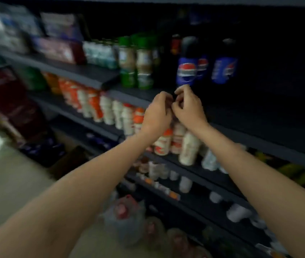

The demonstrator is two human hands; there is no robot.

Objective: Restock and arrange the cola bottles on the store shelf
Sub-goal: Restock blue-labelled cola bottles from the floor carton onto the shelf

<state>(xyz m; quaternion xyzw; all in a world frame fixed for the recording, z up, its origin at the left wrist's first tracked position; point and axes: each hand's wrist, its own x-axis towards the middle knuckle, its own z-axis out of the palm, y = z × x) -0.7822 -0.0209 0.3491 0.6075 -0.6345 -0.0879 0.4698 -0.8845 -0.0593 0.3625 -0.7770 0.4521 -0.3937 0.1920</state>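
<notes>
Blurred view. Left hand [157, 110] and right hand [188, 107], fingers curled, meet knuckle to knuckle at the shelf [259, 116] edge; whether they hold anything cannot be told. Cola bottles [187, 66] stand upright on the shelf just above and beyond the right hand.

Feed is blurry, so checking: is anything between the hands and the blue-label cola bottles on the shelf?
Nothing visible. Both hands hover together at the shelf edge, just below the nearest cola bottle. The green-capped bottles stand off to its left.
</notes>
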